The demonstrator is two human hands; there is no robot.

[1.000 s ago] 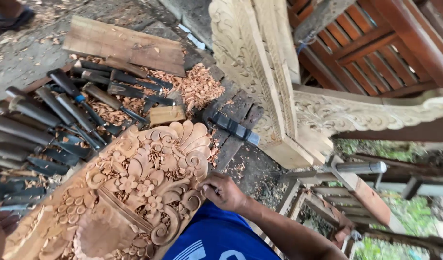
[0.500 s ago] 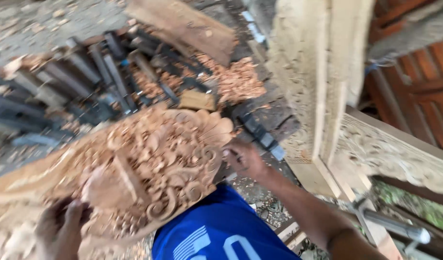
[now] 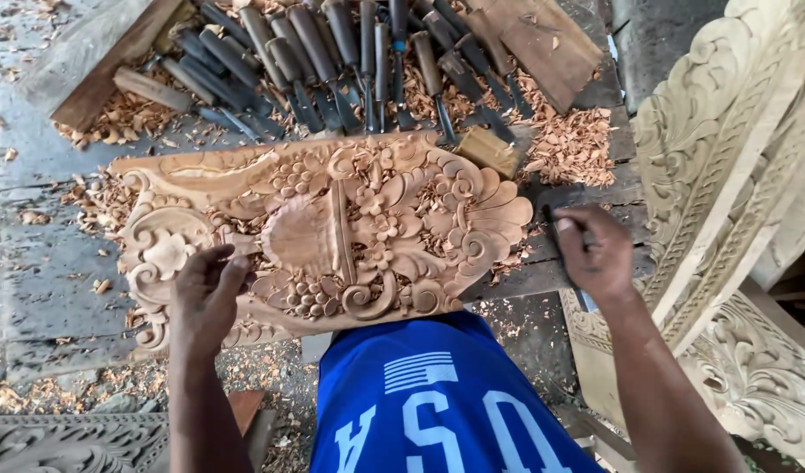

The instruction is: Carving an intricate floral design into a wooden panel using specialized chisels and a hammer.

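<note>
A carved wooden panel point(image 3: 332, 232) with flowers, scrolls and leaves lies flat in front of me, its near edge over my knee in blue cloth point(image 3: 428, 394). My left hand point(image 3: 205, 293) rests on the panel's lower left part with fingers curled onto the carving. To the right of the panel, my right hand point(image 3: 595, 254) is closed around a thin dark chisel point(image 3: 553, 217) over the edge of the wooden boards.
Several dark-handled chisels point(image 3: 332, 52) lie in a row beyond the panel among wood shavings point(image 3: 569, 144). A small wooden block point(image 3: 490, 151) sits by the panel's top right. Planks point(image 3: 542, 44) lie at the back. A large carved frame point(image 3: 726, 175) stands at the right.
The view has swung so the panel now lies straight across. My left hand has settled on the panel's lower left. My right hand has moved off the panel's edge to the right.
</note>
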